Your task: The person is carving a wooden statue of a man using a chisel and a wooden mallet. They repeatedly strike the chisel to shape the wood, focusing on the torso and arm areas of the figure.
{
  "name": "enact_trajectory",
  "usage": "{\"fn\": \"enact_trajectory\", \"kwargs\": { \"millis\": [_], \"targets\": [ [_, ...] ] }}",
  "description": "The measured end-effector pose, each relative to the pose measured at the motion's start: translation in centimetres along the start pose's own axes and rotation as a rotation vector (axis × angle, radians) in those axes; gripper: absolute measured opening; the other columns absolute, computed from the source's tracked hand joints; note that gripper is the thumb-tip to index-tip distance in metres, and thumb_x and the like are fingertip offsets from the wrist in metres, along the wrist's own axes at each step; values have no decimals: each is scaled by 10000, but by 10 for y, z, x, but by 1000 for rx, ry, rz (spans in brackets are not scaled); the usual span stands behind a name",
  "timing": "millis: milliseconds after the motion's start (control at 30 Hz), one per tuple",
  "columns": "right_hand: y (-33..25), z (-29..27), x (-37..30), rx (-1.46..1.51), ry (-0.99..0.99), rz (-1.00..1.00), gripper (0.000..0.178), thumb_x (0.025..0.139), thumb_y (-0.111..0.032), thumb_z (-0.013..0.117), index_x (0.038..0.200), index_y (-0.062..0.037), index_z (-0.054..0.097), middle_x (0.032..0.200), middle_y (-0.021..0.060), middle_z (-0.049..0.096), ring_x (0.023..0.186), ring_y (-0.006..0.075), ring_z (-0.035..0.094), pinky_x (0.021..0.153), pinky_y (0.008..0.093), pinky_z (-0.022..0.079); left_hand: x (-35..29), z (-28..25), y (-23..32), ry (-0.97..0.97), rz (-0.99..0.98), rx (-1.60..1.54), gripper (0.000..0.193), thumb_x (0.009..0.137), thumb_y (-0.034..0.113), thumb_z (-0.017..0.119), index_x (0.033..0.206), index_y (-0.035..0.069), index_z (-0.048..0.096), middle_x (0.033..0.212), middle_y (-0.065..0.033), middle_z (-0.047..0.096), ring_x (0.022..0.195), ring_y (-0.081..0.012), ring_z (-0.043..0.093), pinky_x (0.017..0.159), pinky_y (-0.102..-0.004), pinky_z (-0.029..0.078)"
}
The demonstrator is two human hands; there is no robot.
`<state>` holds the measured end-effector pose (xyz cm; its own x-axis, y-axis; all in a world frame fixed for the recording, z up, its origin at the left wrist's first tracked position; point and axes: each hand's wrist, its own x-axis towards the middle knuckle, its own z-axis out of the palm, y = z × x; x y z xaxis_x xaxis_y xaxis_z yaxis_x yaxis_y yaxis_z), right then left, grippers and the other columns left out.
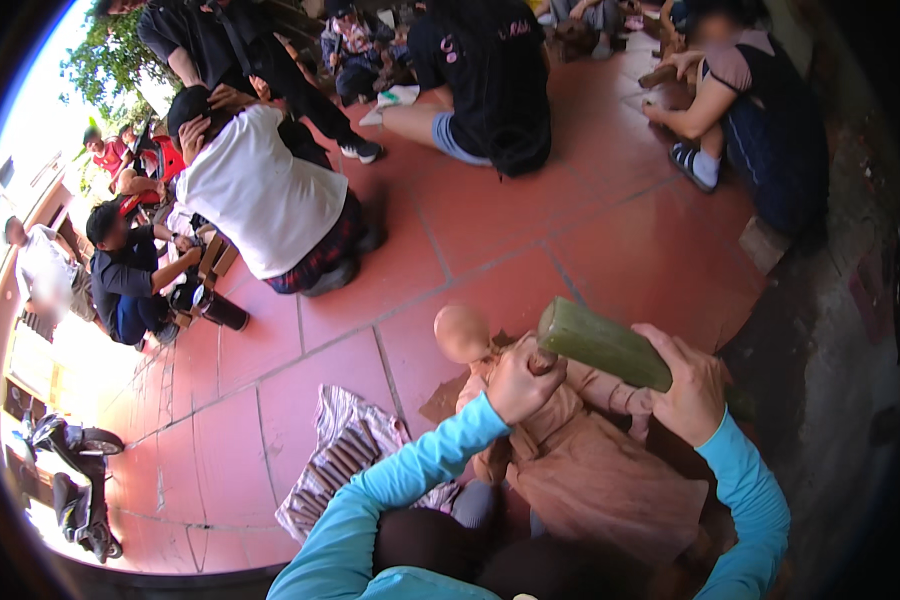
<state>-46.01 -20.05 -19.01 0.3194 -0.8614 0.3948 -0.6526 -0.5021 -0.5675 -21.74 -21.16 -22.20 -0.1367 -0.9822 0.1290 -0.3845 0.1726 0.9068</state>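
Observation:
My right hand [692,385] is wrapped round the right end of a thick green cylinder [600,340], which looks like a length of bamboo. It is held tilted, its pale round end toward the left. Close to that end, my left hand [522,385] is a fist round a brown piece [544,362]; most of it is hidden by the fingers. Below both hands lies a brown clay-coloured figure [600,480] with a smooth round head and a wide robe-like body. My forearms, in light blue sleeves, pass on either side of it.
Left of the figure, a patterned cloth [345,410] on the red tiles holds several brown rolls [335,470]. People sit and crouch further off, one in a white shirt [260,190]. A dark cylinder [220,308] stands beyond; a motorbike [75,470] is at far left.

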Motion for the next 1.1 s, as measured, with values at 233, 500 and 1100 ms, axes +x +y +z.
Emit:
{"fn": "enact_trajectory", "kwargs": {
  "millis": [233, 500, 1100],
  "targets": [
    [1, 2, -6, -72, -7, 5, 618, 652, -18, 683, 1239, -105, 509, 932, 184, 645, 841, 400, 639, 709, 469, 513, 7, 8, -4, -34, -17, -27, 215, 816, 195, 664, 839, -8, 599, 831, -173, 588, 752, -269, 576, 706, -374, 462],
    [-2, 8, -8, 60, 80, 46, 587, 659, -26, 689, 1215, -96, 514, 962, 188, 650, 868, 399, 641, 703, 452, 517, 9, 6, -14, -46, -38, -21, 228, 806, 237, 661, 887, 28, 624, 733, -160, 561, 698, -239, 541, 658, -385, 427],
    [-3, 18, -13, 258, 154, 181, 468, 794, 12, 641, 1241, -12, 503, 925, 186, 663, 858, 303, 691, 695, 360, 531, 13, -37, 33, 19, 2, -519, 285, 907, 74, 591, 669, 70, 435, 489, 8, 389, 347, -80, 327, 337, -245, 224]
  ]
}}
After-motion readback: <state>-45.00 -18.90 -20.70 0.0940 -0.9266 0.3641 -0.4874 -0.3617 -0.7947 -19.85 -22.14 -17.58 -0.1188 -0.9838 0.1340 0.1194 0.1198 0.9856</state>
